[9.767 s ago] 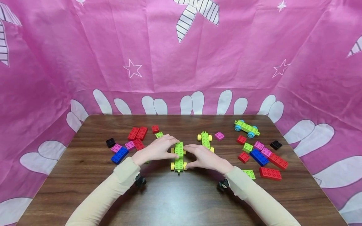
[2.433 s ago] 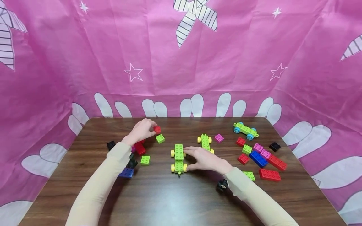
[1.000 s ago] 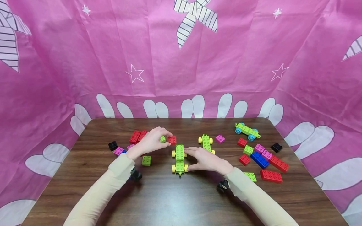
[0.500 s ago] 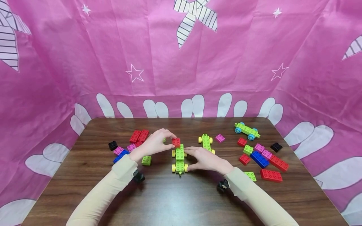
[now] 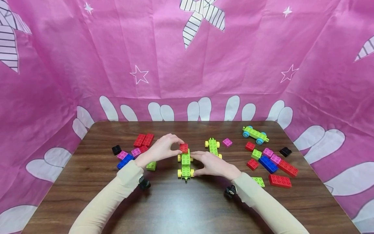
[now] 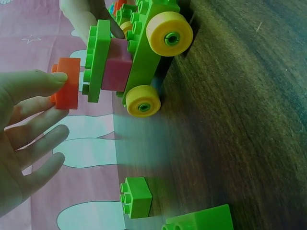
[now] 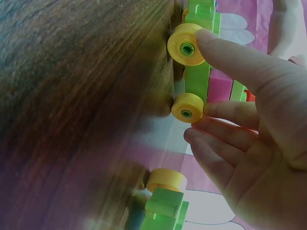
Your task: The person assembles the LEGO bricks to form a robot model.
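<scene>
My left hand (image 5: 163,147) pinches a small red brick (image 6: 68,84) between thumb and fingertips. The red brick hovers just off the studs of a lime brick (image 6: 98,62); a narrow gap shows in the left wrist view. That lime brick sits on a pink brick (image 6: 117,65), which is on a lime toy car base (image 5: 185,172) with yellow wheels (image 7: 187,108). From the right side, my right hand (image 5: 214,165) holds the car base, thumb at the near wheel and index finger at the far one. Its other fingers are loosely bent.
Another yellow-wheeled base (image 5: 213,146) stands just right, and a blue-wheeled base (image 5: 255,133) at the back right. Loose bricks lie on both sides, including blue (image 5: 268,164), black (image 5: 116,149) and red (image 5: 280,181). A lime brick (image 5: 151,166) lies below the left hand.
My left hand took the red brick from the back left and brought it right, over the far end of the lime brick on the car. My right hand stays at the car base.
</scene>
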### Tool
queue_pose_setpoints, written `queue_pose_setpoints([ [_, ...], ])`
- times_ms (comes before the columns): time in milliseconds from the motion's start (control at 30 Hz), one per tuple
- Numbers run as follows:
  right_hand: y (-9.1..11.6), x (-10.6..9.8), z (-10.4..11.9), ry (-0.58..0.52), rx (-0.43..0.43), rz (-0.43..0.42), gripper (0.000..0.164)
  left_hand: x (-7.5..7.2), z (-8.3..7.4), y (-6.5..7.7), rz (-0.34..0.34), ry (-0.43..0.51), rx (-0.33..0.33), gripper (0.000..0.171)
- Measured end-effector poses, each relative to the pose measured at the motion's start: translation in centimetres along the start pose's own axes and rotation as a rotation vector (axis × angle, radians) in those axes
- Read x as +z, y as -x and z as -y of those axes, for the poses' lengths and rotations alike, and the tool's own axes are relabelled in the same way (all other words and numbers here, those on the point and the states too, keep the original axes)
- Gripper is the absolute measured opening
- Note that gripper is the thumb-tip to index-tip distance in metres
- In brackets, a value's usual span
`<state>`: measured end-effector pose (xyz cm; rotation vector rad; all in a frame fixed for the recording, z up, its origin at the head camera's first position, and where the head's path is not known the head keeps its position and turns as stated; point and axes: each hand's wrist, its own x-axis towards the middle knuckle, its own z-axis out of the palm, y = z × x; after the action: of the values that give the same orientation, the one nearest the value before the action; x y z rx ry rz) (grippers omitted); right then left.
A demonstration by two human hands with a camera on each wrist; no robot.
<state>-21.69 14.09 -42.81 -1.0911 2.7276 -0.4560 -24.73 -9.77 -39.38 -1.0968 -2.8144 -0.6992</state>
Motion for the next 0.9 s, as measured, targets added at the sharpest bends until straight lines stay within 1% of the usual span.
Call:
queue_pose_setpoints([
  [133, 0.02, -0.03, 0.03, 0.001, 0.002, 0.001, 0.071, 0.08, -0.04, 0.06, 0.006, 0.004, -0.016, 0.034],
  [367, 0.03, -0.08, 0.05, 0.002, 0.007, 0.003, 0.072, 0.25, -0.09, 0.06, 0.008, 0.000, -0.015, 0.034],
  [600, 0.02, -0.11, 0.06, -0.004, 0.010, 0.006, 0.072, 0.31, -0.05, 0.04, 0.020, 0.009, -0.031, 0.034],
  [900, 0.07, -0.13, 0.10, -0.017, 0.016, 0.013, 0.071, 0.46, 0.00, -0.16, 0.038, 0.009, -0.009, 0.033],
])
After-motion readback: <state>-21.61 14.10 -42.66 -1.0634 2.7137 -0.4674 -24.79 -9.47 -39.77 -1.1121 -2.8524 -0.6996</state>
